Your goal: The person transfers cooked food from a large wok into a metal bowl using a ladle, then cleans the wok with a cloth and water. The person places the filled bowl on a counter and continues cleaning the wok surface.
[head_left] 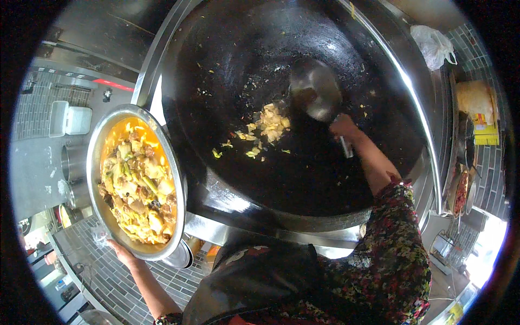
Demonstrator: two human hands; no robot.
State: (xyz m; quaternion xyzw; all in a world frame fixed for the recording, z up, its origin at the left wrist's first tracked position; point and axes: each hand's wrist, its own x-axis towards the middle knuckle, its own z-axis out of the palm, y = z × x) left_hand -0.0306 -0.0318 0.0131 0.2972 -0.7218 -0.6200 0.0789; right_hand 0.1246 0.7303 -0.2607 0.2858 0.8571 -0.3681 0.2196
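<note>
A large black wok lies before me with a small heap of chopped cabbage-like pieces and scattered scraps inside. My right hand grips the short handle of a wide metal ladle, whose bowl is over the wok's surface to the right of the heap. To the left of the wok, my left hand holds up a steel basin by its lower rim. The basin is tilted and full of a stew of vegetables and brown chunks in orange broth. Most left fingers are hidden beneath it.
A metal guard rail curves along the wok's right side. Past it are a white plastic bag and a dish of red food. White containers and a steel pot stand at left. Below is a tiled floor.
</note>
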